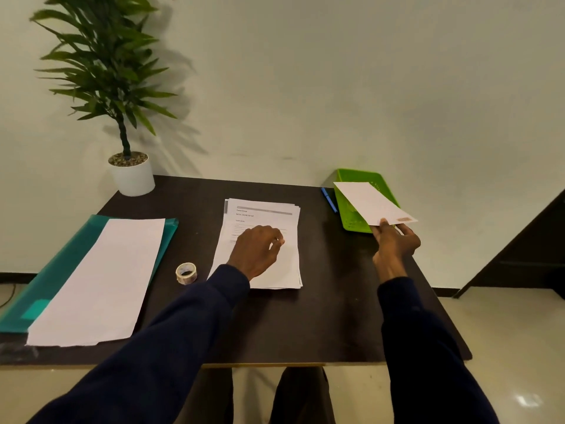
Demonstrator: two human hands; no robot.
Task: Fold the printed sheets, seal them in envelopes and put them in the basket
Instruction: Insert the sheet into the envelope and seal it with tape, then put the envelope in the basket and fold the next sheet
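- The right hand [395, 240] pinches 1 flat white paper envelope [368, 201] at its near edge, with the thumb on top and the fingers underneath.
- The envelope hangs tilted above the bright green perforated plastic basket [357, 176]. It covers most of the basket's near half, and its near right corner juts out past the rim.
- A short brownish strip of tape shows on that near right corner.
- The basket sits at the far right corner of the dark rectangular table [321, 325].
- The stack of white printed sheets [266, 214] lies in the middle of the table, its edges slightly fanned.
- The left hand [256, 248] is over the stack with its fingers loosely curled and thumb close to the forefinger. I cannot tell whether it pinches the top sheet.
- A small roll of clear adhesive tape [186, 273] stands just left of the stack.
- A slim blue pen [329, 199] lies just beside the basket's left wall.
- At the left, a long white paper [101, 276] rests on a translucent teal plastic folder [61, 267].
- A leafy green plant in a white round pot [133, 179] stands at the far left corner.
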